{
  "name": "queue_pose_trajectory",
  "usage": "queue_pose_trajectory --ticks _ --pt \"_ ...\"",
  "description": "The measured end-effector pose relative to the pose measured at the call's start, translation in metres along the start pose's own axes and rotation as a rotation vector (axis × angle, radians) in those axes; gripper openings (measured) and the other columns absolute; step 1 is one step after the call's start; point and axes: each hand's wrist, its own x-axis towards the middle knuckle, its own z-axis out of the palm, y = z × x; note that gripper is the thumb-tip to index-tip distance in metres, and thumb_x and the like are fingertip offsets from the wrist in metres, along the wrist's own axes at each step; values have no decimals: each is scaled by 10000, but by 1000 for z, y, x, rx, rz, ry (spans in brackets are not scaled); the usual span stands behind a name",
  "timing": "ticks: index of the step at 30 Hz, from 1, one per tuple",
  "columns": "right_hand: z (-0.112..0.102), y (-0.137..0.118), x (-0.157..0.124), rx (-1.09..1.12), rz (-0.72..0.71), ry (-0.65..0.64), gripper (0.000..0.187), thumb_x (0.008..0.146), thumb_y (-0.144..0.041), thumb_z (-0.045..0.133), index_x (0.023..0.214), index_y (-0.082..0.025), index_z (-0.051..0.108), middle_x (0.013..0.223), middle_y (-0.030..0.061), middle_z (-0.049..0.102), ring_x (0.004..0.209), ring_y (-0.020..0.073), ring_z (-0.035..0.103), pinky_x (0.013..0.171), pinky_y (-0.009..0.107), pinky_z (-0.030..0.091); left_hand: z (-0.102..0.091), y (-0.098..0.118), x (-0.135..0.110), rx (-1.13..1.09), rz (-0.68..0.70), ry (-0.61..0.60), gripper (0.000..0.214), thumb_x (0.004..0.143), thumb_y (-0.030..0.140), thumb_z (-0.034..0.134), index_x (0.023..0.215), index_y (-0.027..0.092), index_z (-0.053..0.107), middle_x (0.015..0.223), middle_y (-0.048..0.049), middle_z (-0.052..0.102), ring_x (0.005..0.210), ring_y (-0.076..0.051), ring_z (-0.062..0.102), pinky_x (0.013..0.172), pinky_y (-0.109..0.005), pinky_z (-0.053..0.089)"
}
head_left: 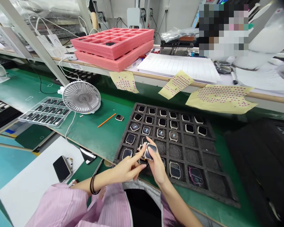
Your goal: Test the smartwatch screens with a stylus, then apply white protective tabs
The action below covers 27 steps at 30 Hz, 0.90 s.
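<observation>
My right hand (157,165) grips a small watch case (150,151) by its edges, just above the near left part of a black foam tray (217,186). Beside it, my left hand (127,168) points its index finger at the left side of that case, the other fingers curled in. The tray's square cells hold several more watch cases (161,133), mostly in the far and left rows. Cells at the right and middle are bare.
A small white fan (81,96) stands on the green bench to the left, beside a clear tray of parts (45,112). A loose watch case (119,118) and orange pencil (106,120) lie nearby. A phone (61,168) rests on white paper. Pink foam trays (113,42) sit on the shelf.
</observation>
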Motion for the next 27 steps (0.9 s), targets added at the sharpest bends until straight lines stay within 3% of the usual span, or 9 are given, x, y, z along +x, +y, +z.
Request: queue_pose_trajectory --ticks 5,8,10,13,15,17,22,27 --pt "0 1 -6 6 -25 7 585 853 -483 638 1395 -328 483 1232 11 640 1138 216 590 1057 382 407 0 -1 0 -45 3 -52 693 969 266 439 1558 151 92 450 114 392 389 -78 283 399 -174 275" --pt "-3 -4 -6 -6 -42 -5 579 856 -490 632 1392 -334 481 1220 20 648 1107 224 611 1030 395 437 -9 6 4 -7 17 -105 694 977 268 428 1559 163 65 451 117 394 381 -80 311 407 -171 305" --pt "-7 -10 -4 -94 -111 32 552 859 -475 634 1375 -333 497 1318 21 598 1215 233 553 1079 394 392 -18 15 10 195 86 -42 658 959 275 479 1547 212 189 494 99 474 409 -79 393 465 -166 375" --pt "-10 -18 0 -310 -264 99 596 873 -422 632 1425 -316 433 1490 20 452 1378 236 402 1157 382 284 -27 28 24 551 243 190 651 886 299 608 1487 256 362 876 -23 687 780 -158 638 771 -259 529" --pt "-10 -21 3 -485 -323 88 692 899 -396 596 1507 -290 284 1525 60 405 1393 250 390 1163 414 272 -25 32 34 672 352 262 723 846 255 639 1494 229 321 1227 -117 622 1136 -251 586 973 -380 502" --pt "-9 -19 5 -671 -392 74 749 922 -375 544 1547 -251 150 1553 105 353 1408 264 374 1161 456 276 -18 31 43 737 419 270 723 836 137 574 1493 193 276 1361 -158 532 1278 -276 498 1028 -427 480" --pt "-10 -9 10 -976 -560 136 801 906 -304 497 1557 -174 48 1572 175 287 1421 297 350 1134 509 326 -3 19 60 808 356 327 576 796 -26 412 1349 137 409 1267 -148 605 1202 -232 580 971 -387 536" --pt "-11 -12 13 -1015 -499 123 842 904 -279 476 1560 -166 -40 1547 190 325 1419 293 352 1135 518 318 -4 9 69 768 407 343 502 817 4 440 1305 121 459 1247 -151 639 1150 -220 623 952 -368 547"
